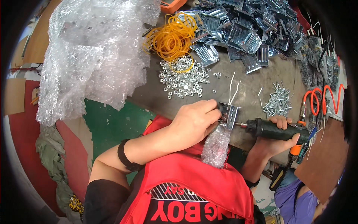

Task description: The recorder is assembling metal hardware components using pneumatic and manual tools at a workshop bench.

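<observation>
Fingers (212, 112) of the left hand (194, 123) pinch a metal bracket (229, 115) on the tabletop (253, 93); right hand (278, 140) grips a screwdriver (278, 130), tip touching the bracket; nuts (182, 78) lie beyond the bracket.

nuts (182, 78) behind bracket (228, 115), screws (278, 100) seemingly right

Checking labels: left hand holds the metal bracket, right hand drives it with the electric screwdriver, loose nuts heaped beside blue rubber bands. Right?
Not quite: the head view shows the rubber bands are orange-yellow, not blue. The rest stands: left hand holds the bracket, right hand the electric screwdriver, nuts heaped beside.
</observation>
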The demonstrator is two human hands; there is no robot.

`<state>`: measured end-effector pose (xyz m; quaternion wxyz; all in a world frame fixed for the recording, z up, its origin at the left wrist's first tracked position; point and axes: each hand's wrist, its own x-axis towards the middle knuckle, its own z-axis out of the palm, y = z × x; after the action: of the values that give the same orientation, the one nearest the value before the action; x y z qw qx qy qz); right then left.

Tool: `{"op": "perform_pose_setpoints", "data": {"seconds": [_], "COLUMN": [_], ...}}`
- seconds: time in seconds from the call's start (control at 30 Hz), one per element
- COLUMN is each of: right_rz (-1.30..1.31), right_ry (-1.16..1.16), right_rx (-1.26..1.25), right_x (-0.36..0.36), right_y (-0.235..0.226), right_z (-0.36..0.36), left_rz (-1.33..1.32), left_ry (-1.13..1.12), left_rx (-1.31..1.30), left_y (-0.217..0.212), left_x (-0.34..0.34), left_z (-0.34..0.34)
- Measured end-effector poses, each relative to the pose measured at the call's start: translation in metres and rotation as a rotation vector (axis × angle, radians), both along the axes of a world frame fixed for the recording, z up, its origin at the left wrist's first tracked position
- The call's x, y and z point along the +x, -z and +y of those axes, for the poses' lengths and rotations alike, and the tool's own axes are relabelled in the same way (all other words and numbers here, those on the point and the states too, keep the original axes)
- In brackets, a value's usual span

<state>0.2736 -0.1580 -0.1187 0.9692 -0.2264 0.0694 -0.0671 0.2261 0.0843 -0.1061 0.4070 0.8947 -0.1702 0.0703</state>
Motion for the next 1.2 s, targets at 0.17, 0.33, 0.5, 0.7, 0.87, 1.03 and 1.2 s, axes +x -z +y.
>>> {"op": "perform_pose_setpoints", "data": {"seconds": [0.17,0.33,0.5,0.7,0.87,1.03,1.2], "right_rz": [-0.001,-0.051,-0.019,0.096,0.079,0.033,0.008], "right_ry": [0.020,-0.016,0.025,0.136,0.112,0.087,0.079], "right_rx": [-0.045,-0.073,-0.157,-0.216,-0.196,-0.179,-0.177], "right_x": [0.000,-0.001,-0.002,-0.002,-0.001,-0.002,-0.003], "right_y": [0.002,0.000,-0.002,-0.007,-0.007,-0.002,0.000], "right_z": [0.000,0.001,0.006,0.011,0.009,0.006,0.006], "left_rz": [0.017,0.032,0.024,-0.028,0.083,0.091,0.033], "left_ry": [0.010,0.009,-0.020,-0.288,-0.531,-0.577,-0.546], "left_rx": [0.016,-0.011,0.023,0.177,0.536,0.515,0.418], "left_y": [-0.003,-0.002,-0.008,-0.028,-0.021,-0.016,-0.020], "left_x": [0.000,0.000,-0.005,-0.012,-0.026,-0.028,-0.027], "left_z": [0.001,0.002,0.009,0.052,0.099,0.099,0.096]}}
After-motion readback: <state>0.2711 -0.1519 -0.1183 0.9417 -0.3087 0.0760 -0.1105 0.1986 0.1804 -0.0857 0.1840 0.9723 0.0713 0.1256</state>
